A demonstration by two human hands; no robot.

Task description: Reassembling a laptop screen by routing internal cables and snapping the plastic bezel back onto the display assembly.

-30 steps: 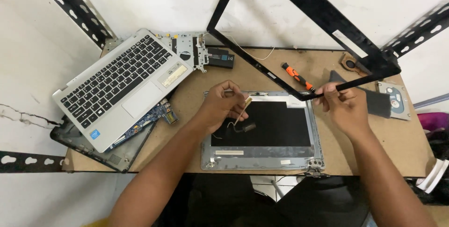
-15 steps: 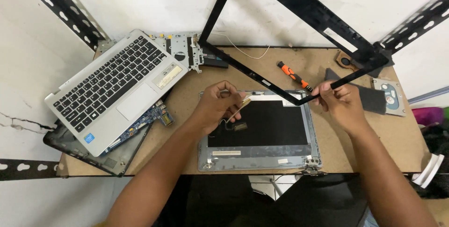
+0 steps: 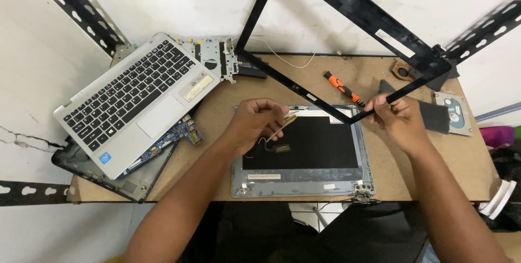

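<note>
From the head camera, looking straight down: the right hand [image 3: 399,119] pinches one corner of the thin black plastic screen bezel frame [image 3: 347,0], tilted up and away over the brown fibreboard worktable [image 3: 217,187]. The left hand [image 3: 255,124] is closed on a slim flat cable with a yellowish end [image 3: 283,123], just above the grey laptop lid shell with its dark inner panel [image 3: 304,152], which lies flat at the table's near edge. Best handling here, I'd say: keep the bezel lifted clear so it doesn't snag the cable, and draw the cable gently along its run rather than yanking upward. An orange-handled screwdriver [image 3: 341,85] lies just behind the lid; the silver keyboard deck [image 3: 130,97] sits well to the left, apart.
</note>
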